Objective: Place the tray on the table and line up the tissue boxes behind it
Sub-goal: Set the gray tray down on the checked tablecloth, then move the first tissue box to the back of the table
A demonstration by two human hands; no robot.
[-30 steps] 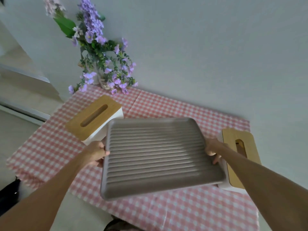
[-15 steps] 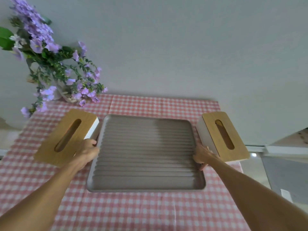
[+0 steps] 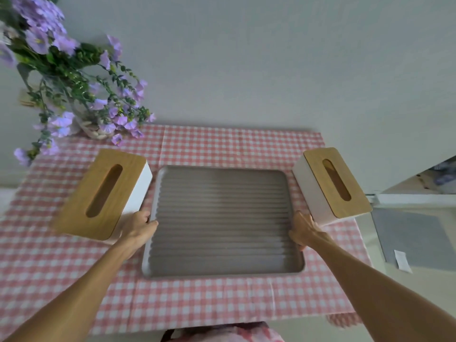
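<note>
A person's two hands grip a grey ribbed tray by its side rims at the middle of a tabletop covered in a pink-and-white gingham cloth. The left hand closes over the tray's left rim about halfway along, thumb on top of the edge; the right hand clasps the right rim at the same level, fingers curled under it. The tray appears to lie flat on the cloth, though contact under its near edge cannot be judged.

The tray is rectangular with rounded corners, a low raised lip and parallel ridges running across its matte floor from side to side.

Two tissue boxes flank it. The left tissue box sits just beside the tray's left rim, angled, its near end behind the left hand. The right tissue box stands just beside the tray's far right corner, also angled, close to the tabletop's right edge. Each has smooth white walls and a light wood-grain lid with rounded corners and a long oval slot.

A bunch of purple flowers with green leaves stands at the far left corner, against a plain pale wall.
</note>
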